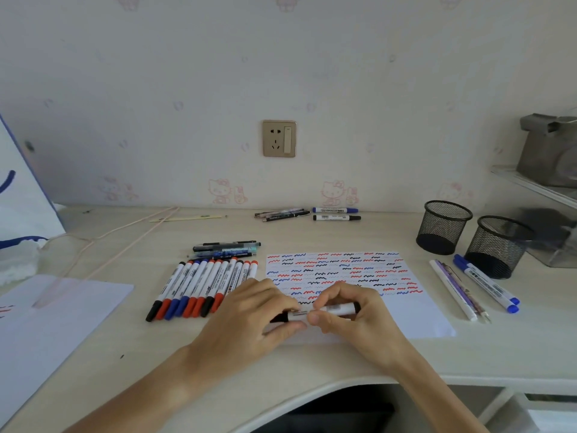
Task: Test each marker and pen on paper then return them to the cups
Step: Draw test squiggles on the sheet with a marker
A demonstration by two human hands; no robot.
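Both my hands hold one black marker level over the near part of the test paper, which is covered in red, blue and black squiggles. My left hand grips its black capped end; my right hand pinches the white barrel. A row of several red, blue and black markers lies left of the paper, with a few pens above it. Two black mesh cups stand at the right, seemingly empty.
Two blue markers and some pens lie between the paper and the cups. More pens and two markers sit by the wall. A second sheet and a pink hanger lie left. The desk's curved front edge is near.
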